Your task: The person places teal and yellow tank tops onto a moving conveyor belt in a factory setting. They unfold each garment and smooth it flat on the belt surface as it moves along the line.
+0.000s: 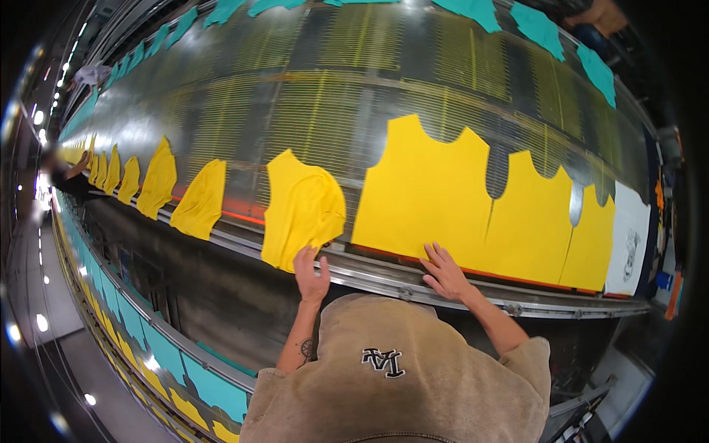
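Observation:
My left hand is at the lower right corner of a yellow cut fabric panel, its thumb apart from its fingers. That panel lies bunched, its right side folded over and wrinkled. My right hand rests with fingers stretched out on the near edge of a wide yellow shirt panel, which lies smooth and flat with its neck curve pointing away from me. Right of it, two more flat yellow panels lie edge to edge on the long table.
A metal rail runs along the table's near edge. More loosely laid yellow pieces stretch off to the left, where another person stands. Teal pieces line the far edge. A white printed sheet lies at right. Behind me runs another table with teal panels.

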`<state>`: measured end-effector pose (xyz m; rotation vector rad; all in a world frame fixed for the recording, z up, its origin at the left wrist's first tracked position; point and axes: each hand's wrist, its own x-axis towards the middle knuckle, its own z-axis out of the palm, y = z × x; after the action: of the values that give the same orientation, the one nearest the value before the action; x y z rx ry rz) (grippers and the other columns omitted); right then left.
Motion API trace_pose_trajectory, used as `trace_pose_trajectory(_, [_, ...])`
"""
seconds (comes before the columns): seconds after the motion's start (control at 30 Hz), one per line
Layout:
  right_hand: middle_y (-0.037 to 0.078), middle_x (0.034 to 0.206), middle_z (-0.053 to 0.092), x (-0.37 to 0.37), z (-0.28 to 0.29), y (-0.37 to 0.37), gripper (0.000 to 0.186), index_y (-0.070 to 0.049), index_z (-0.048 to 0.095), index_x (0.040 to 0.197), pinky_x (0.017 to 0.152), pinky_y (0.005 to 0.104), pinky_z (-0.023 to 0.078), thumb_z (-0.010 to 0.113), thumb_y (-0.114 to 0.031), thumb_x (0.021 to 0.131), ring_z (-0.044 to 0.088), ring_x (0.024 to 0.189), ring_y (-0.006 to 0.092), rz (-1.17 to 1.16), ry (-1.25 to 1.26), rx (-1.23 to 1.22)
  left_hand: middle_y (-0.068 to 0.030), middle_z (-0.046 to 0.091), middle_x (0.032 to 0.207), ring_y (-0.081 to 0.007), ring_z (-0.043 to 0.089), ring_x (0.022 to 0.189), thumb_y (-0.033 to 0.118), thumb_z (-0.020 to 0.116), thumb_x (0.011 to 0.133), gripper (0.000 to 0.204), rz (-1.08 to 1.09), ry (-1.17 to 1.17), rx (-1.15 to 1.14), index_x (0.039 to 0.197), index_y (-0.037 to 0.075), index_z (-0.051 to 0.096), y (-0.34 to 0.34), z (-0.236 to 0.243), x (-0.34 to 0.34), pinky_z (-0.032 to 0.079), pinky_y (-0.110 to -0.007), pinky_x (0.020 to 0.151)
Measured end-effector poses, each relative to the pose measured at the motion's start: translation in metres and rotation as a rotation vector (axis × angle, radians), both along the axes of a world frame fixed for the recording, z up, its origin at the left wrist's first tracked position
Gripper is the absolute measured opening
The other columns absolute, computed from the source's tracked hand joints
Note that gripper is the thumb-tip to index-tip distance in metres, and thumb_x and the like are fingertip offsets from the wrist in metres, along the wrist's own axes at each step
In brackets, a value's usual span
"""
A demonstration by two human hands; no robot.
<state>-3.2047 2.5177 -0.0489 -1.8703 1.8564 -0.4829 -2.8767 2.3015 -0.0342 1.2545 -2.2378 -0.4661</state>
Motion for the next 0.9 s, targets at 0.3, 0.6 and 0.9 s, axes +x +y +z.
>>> trace_pose_trajectory(0.3, [0.018,0.079,0.071,0.194,0.015,-0.175,0.047,-0.006,0.076,0.091,0.069,0.0453,0.056,0.064,-0.051,0.09,0.07,0.075,0.0375,-0.495,-0.336,0.291,-0.0199,0.06,0.118,-0.0428,0.05,0.115,0.039,0.069,0.088,0.042,0.01,-0.384,-0.009,0.103,-0.001,0.07,-0.124,0.002,0.127,0.039,-0.054,0.1])
trace_pose_trajectory(0.6, [0.018,0.069,0.069,0.267,-0.005,-0.228,0.035,-0.002,0.072,0.072,0.06,0.0398,0.052,0.067,-0.033,0.086,0.07,0.065,0.0304,-0.884,-0.245,0.059,-0.0183,0.06,0.07,-0.0377,0.06,0.069,0.027,0.071,0.089,0.029,-0.194,0.104,0.459,0.082,0.001,0.061,-0.158,-0.012,0.128,0.046,-0.047,0.066])
trace_pose_trajectory(0.9, [0.012,0.12,0.07,0.243,0.039,-0.199,0.04,-0.004,0.064,0.123,0.082,0.0371,0.054,0.055,-0.035,0.099,0.069,0.103,0.027,-1.139,-1.647,-0.337,-0.0091,0.066,0.121,-0.0238,0.065,0.107,0.026,0.061,0.102,0.036,-0.205,1.064,1.648,0.131,0.004,0.056,-0.212,0.035,0.13,0.05,-0.038,0.094])
